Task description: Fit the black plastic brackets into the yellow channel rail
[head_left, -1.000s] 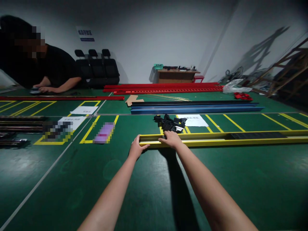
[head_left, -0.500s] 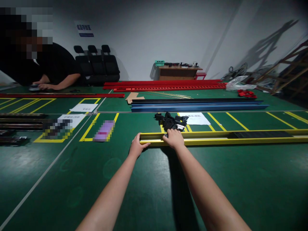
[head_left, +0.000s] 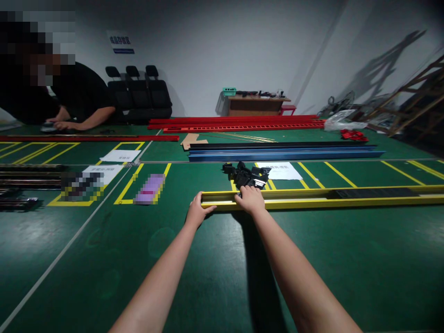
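A long yellow rail [head_left: 298, 204] with an open channel lies across the green surface and runs off to the right. My left hand [head_left: 198, 211] is wrapped round its left end, thumb at the front. A short way to the right, my right hand [head_left: 252, 200] rests over the channel with its fingers curled down into it. A small dark thing shows at its fingertips, too little of it to name. Further along, a dark strip [head_left: 373, 193] lies inside the channel. Just behind my right hand sits a pile of black plastic parts [head_left: 245, 174].
Blue rails [head_left: 284, 155] and red rails [head_left: 239, 123] lie further back. White paper sheets [head_left: 282, 170] rest among yellow tape lines. Black bars [head_left: 31, 175] and a pixelated purple item [head_left: 150, 189] are to the left. A co-worker [head_left: 86, 92] leans over the surface at the far left.
The view has shifted very slightly. Both hands and the yellow rail stay in the same places.
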Action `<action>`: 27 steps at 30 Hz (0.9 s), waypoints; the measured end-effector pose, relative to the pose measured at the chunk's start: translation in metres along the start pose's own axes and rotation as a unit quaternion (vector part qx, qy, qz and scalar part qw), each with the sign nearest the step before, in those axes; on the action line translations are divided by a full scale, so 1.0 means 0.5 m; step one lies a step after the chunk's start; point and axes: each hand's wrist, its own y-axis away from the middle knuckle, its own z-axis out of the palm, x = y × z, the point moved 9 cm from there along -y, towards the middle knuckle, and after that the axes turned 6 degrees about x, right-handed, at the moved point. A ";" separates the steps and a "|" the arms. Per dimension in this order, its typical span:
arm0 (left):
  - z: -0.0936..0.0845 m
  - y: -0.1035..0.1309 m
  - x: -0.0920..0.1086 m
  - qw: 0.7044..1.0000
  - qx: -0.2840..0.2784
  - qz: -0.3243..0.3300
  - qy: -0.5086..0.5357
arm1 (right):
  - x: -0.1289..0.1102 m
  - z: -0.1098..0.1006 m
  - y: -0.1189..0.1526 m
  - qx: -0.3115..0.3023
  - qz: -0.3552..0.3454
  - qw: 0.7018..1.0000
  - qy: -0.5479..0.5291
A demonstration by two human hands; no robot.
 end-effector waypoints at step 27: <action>0.010 0.000 -0.016 1.000 -0.006 0.007 -0.007 | 0.002 0.005 -0.003 0.014 -0.015 1.000 -0.007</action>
